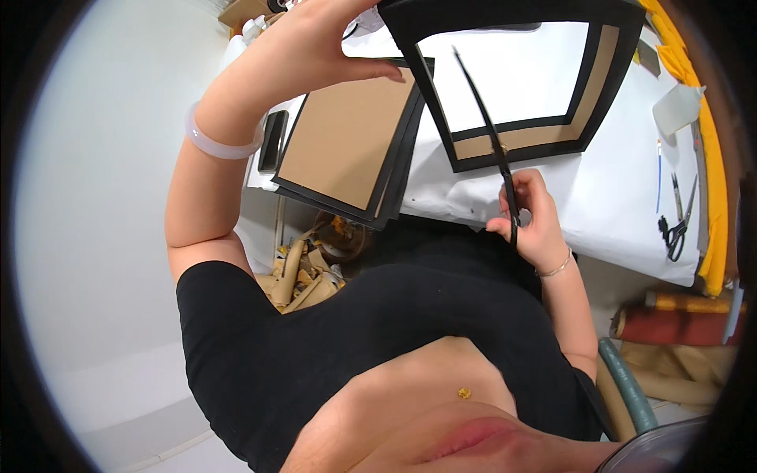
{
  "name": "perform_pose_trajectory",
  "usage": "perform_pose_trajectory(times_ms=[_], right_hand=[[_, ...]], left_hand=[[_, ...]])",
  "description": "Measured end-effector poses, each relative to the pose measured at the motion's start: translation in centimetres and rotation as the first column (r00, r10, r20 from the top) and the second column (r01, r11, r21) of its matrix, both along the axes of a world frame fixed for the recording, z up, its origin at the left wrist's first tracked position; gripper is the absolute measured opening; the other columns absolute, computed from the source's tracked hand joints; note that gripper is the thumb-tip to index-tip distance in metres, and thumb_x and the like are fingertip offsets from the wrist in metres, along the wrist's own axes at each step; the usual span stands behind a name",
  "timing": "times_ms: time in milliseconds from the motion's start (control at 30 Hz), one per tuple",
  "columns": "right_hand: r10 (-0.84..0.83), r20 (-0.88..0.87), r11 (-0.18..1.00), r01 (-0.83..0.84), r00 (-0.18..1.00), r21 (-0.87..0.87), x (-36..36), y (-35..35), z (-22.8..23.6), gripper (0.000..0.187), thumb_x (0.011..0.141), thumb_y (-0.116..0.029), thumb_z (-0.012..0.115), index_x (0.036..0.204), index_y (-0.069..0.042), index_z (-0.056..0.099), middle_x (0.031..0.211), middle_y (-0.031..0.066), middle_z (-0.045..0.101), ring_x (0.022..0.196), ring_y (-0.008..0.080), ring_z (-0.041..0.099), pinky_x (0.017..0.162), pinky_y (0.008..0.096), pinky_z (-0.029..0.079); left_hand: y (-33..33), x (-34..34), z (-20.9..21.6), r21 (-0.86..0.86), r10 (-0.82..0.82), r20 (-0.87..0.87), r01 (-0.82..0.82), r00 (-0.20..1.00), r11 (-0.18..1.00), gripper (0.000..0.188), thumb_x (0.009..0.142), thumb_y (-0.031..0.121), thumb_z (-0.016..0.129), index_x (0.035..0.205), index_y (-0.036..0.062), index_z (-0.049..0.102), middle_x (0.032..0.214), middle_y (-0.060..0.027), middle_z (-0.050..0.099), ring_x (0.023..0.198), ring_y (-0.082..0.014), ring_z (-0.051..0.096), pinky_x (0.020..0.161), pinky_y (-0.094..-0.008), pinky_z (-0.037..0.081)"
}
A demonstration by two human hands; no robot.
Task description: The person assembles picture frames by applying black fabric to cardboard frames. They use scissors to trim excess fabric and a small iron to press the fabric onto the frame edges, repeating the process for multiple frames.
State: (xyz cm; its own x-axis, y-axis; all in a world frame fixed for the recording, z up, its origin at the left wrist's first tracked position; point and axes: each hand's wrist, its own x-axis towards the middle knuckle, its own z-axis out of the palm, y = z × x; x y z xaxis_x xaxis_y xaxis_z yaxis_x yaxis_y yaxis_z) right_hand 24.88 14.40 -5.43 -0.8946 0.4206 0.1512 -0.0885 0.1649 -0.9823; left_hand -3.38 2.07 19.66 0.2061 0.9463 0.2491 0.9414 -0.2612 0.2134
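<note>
A black-wrapped rectangular frame (597, 102) with a tan board strip inside its opening is propped up at the top of the view. My left hand (319, 39) reaches to its upper left corner. The thumb is stretched out away from the frame, and the fingertips are cut off by the picture's upper edge. Long black scissors (482, 102) are in my right hand (535, 217), seen edge-on, with their tips pointing away from me across the frame's opening. Below my left thumb lies a stack of tan boards with black borders (347, 138).
White sheeting (615, 205) covers the table. A phone (273, 140) lies by the stack. At right are another pair of scissors (675, 236), a blue thin brush (659, 177), a white bottle (678, 109) and yellow fabric (716, 197). Rolls (670, 325) and paper scraps (303, 276) sit below.
</note>
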Motion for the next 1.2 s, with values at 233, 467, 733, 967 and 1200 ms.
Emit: perform_pose_trajectory(times_ms=[233, 467, 733, 967, 1200], right_hand=[[-0.092, -0.107, 0.970, 0.113, 0.990, 0.214, -3.9, -2.7, 0.2, 0.076, 0.070, -0.049, 0.093, 0.111, -0.004, 0.048, 0.076, 0.0027, 0.053, 0.065, 0.0130, 0.048, 0.062, 0.0266, 0.045], [-0.217, -0.198, 0.907, 0.273, 0.956, 0.321, -6.3, -4.1, 1.7, 0.072, 0.073, -0.045, 0.092, 0.111, -0.001, 0.049, 0.071, 0.0028, 0.052, 0.061, 0.0137, 0.047, 0.057, 0.0267, 0.045], [-0.307, -0.240, 0.854, 0.378, 0.921, 0.359, -7.3, -5.3, 0.8, 0.067, 0.075, -0.036, 0.093, 0.110, 0.000, 0.049, 0.069, 0.0048, 0.055, 0.058, 0.0156, 0.052, 0.055, 0.0263, 0.046], [-0.308, -0.290, 0.875, 0.390, 0.906, 0.288, -7.7, -5.5, -0.9, 0.065, 0.076, -0.030, 0.093, 0.111, 0.000, 0.048, 0.072, 0.0057, 0.056, 0.059, 0.0143, 0.051, 0.055, 0.0256, 0.046], [-0.294, -0.279, 0.858, 0.381, 0.914, 0.343, -7.6, -5.5, 0.0, 0.063, 0.078, -0.028, 0.092, 0.112, 0.001, 0.047, 0.072, 0.0061, 0.057, 0.058, 0.0135, 0.051, 0.054, 0.0249, 0.045]], left_hand=[[0.9, -0.2, -1.1, 0.095, -0.027, -0.049, 0.032, 0.998, 0.995, 0.090, 0.074, 0.003, 0.089, 0.153, 0.0038, 0.044, 0.157, -0.0164, 0.046, 0.143, -0.0311, 0.047, 0.117, -0.0406, 0.043], [1.5, -1.4, -1.3, 0.124, -0.073, -0.061, 0.080, 0.995, 0.989, 0.092, 0.069, 0.002, 0.090, 0.150, 0.0009, 0.047, 0.155, -0.0181, 0.049, 0.143, -0.0327, 0.049, 0.117, -0.0412, 0.041], [1.6, -1.7, -1.7, 0.142, -0.094, -0.014, 0.095, 0.996, 0.985, 0.090, 0.070, 0.003, 0.090, 0.150, 0.0017, 0.048, 0.155, -0.0166, 0.050, 0.142, -0.0317, 0.049, 0.116, -0.0409, 0.042], [1.5, -1.9, -1.8, 0.166, -0.146, -0.041, 0.151, 0.988, 0.974, 0.091, 0.070, 0.003, 0.090, 0.150, 0.0018, 0.048, 0.154, -0.0163, 0.050, 0.142, -0.0315, 0.049, 0.116, -0.0407, 0.042], [1.3, -1.7, -1.7, 0.164, -0.132, -0.046, 0.137, 0.990, 0.977, 0.090, 0.070, 0.003, 0.090, 0.150, 0.0013, 0.048, 0.155, -0.0162, 0.050, 0.143, -0.0320, 0.049, 0.116, -0.0408, 0.042]])
